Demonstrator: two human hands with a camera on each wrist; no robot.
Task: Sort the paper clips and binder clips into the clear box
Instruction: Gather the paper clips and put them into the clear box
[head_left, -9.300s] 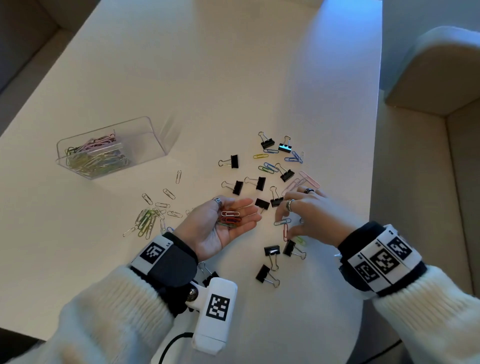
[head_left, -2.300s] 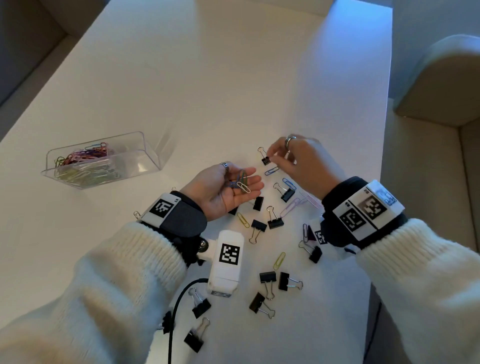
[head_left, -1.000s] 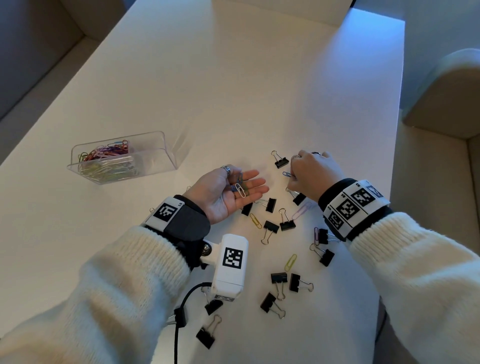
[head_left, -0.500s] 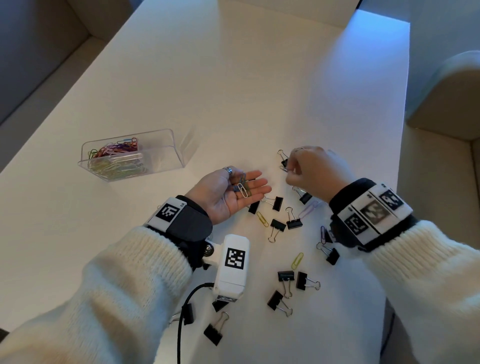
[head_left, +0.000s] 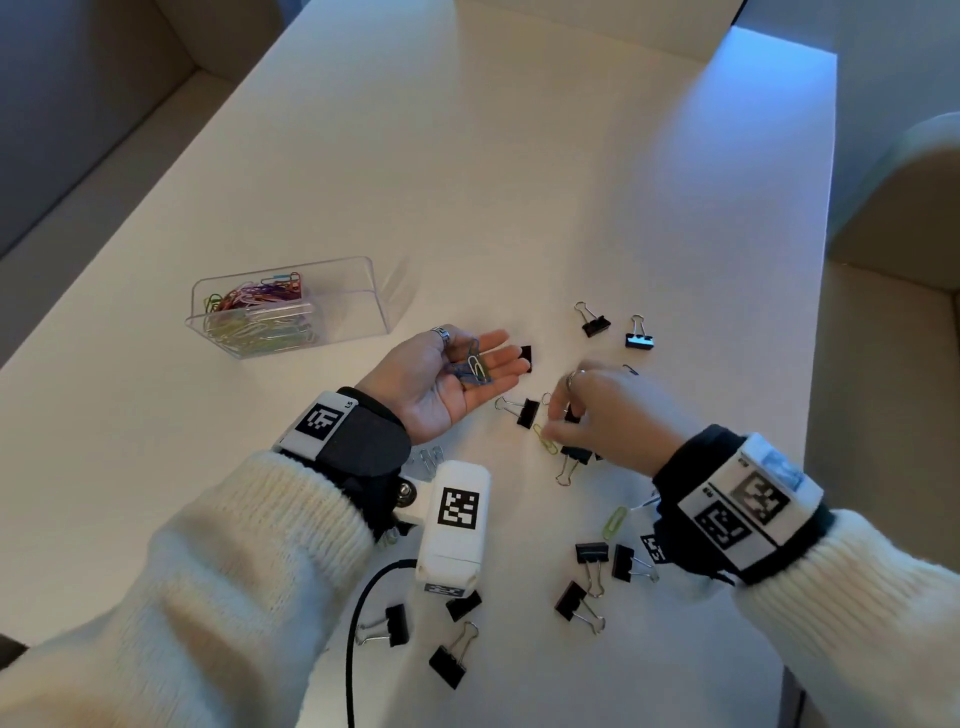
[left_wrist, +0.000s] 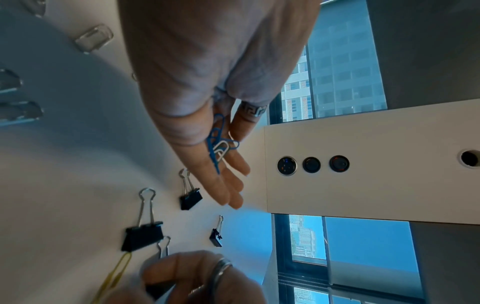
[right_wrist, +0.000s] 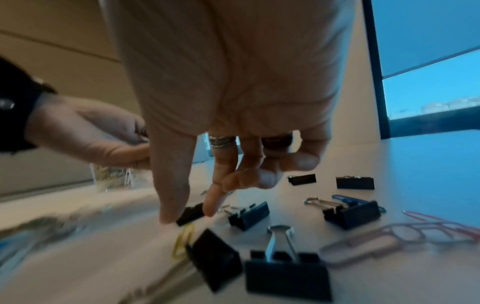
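The clear box (head_left: 363, 306) stands left of centre with several coloured paper clips heaped at its left end. My left hand (head_left: 498, 364) lies palm up, fingers straight, carrying blue and white paper clips (head_left: 470, 366) (left_wrist: 218, 148). My right hand (head_left: 553, 421) (right_wrist: 189, 214) hovers just right of it, thumb and index finger pointing down and apart, the other fingers curled, nothing between them. A yellow paper clip (head_left: 544, 439) (right_wrist: 183, 244) lies on the table right under those fingertips, beside a black binder clip (head_left: 527, 412).
Black binder clips lie scattered: two at the far side (head_left: 592, 325), several near me (head_left: 592, 553). A lime paper clip (head_left: 615, 522) and pink and red paper clips (right_wrist: 389, 236) lie by my right wrist. Silver paper clips (head_left: 428, 460) sit under my left wrist.
My right hand has come back from the far binder clip toward me and lowered its thumb and index finger over the yellow paper clip. The left hand stays palm up with its clips.
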